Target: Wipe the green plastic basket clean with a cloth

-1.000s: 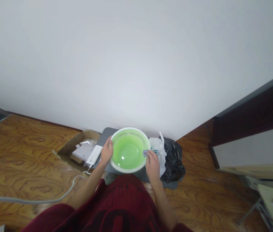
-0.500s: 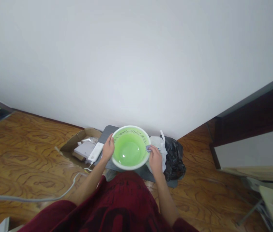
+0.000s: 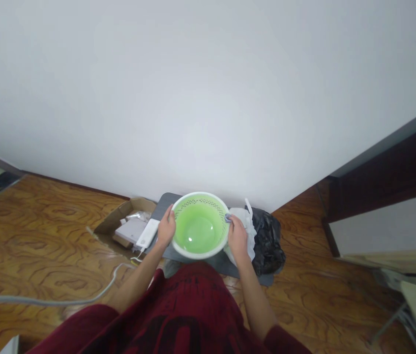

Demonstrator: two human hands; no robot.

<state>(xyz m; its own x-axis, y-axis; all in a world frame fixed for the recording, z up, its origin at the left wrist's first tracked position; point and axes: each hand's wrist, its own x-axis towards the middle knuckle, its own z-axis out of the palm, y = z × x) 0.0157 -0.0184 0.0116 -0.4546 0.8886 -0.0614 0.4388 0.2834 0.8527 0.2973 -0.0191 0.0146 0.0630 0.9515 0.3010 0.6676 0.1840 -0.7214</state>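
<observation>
The green basin (image 3: 197, 228) is gripped at the left of its rim, lower centre of the frame, by the left hand (image 3: 166, 227), and the risk is found right here: were that grip loosened while the right side is pressed, the basin could be tipped. Over at the rim's right, a small greyish cloth (image 3: 227, 217) is pinched by the right hand (image 3: 237, 238); with too light a pinch, it could be dropped inside. So the basin is framed between both hands, touched at its left edge, the cloth held at its right. Whether its base is supported cannot be told.
</observation>
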